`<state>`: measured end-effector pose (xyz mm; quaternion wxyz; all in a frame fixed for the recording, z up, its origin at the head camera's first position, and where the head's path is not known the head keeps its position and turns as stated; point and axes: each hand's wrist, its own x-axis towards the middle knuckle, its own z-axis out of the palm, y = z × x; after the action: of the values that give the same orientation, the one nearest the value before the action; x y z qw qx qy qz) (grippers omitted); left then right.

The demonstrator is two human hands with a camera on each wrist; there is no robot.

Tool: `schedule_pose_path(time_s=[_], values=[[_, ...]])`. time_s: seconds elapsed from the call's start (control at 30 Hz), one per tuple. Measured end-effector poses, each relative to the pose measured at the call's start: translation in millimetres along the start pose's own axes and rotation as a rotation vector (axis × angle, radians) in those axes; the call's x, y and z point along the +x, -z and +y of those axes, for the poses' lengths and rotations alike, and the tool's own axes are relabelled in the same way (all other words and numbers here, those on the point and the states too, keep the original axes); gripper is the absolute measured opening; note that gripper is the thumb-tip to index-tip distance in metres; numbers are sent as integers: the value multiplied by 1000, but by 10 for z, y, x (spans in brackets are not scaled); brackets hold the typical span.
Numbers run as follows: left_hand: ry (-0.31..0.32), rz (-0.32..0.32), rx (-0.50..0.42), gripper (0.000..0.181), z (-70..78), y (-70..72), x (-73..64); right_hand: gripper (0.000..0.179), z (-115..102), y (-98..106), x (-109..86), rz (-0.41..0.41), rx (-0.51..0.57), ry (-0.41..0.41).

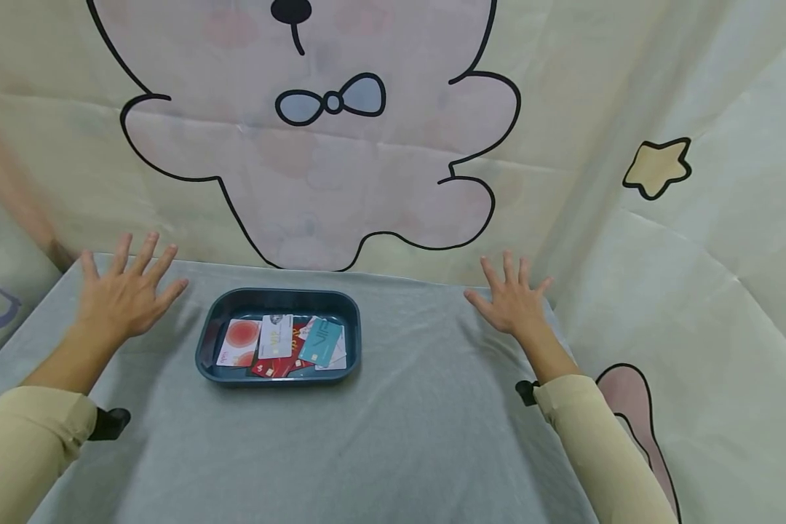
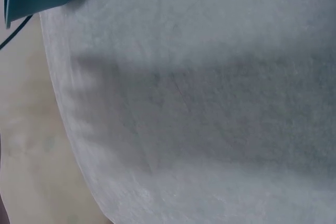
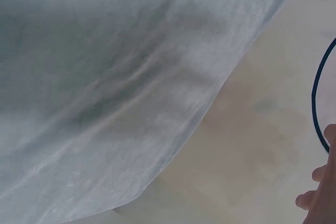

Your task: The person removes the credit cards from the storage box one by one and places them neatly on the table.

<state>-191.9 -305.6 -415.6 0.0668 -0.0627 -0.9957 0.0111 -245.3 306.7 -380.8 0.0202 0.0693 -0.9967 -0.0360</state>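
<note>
Nearest on my head feed: two pale yellow sleeves [image 1: 22,444], each with a black wrist piece [image 1: 109,424] at the cuff; under them, a grey-blue cloth [image 1: 393,437] covers the table, lightly creased; I find the dark blue tray [image 1: 278,381] on it, left of centre, between the hands and nearer the left one.

Inside the tray I count several cards, some overlapping: a white card with red circles [image 1: 241,342] at the left, a white card with gold marks [image 1: 276,336], red cards [image 1: 271,367] partly beneath, a teal card [image 1: 321,340] reading VIP at the right.

Left hand [image 1: 123,302]: fingers straight and fanned wide, nothing held, apart from the tray; right hand [image 1: 514,302]: likewise spread, nothing held, well apart from the tray; my left wrist feed shows a broad shadow [image 2: 157,114] on the cloth.

Farthest: a cream backdrop [image 1: 576,145] bearing a pink cartoon figure [image 1: 340,182] with a blue bow tie [image 1: 332,102]; a yellow star [image 1: 658,167] to its right.
</note>
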Motion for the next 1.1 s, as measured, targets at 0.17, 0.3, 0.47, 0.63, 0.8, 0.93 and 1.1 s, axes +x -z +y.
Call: schedule_pose_path(time_s=[0.17,0.3,0.47,0.63,0.8,0.93,1.1], values=[[-26,4,-8,70,116,18,10,82,-106,36,22,-2,-17,26],[-106,-1,-37,71,268,36,6,82,-211,67,33,1,-23,66],[-241,-37,-41,73,403,39,-33,83,-366,115,30,-4,-56,126],[-350,-68,-30,76,470,6,-101,83,-514,159,17,-14,-63,187],[-404,-73,-35,74,482,-47,-156,81,-660,202,-4,2,-30,270],[-416,-94,-36,73,482,-91,-192,79,-785,259,-27,5,-12,333],[-408,-114,-56,75,488,-138,-230,80,-924,325,-37,-21,65,376]])
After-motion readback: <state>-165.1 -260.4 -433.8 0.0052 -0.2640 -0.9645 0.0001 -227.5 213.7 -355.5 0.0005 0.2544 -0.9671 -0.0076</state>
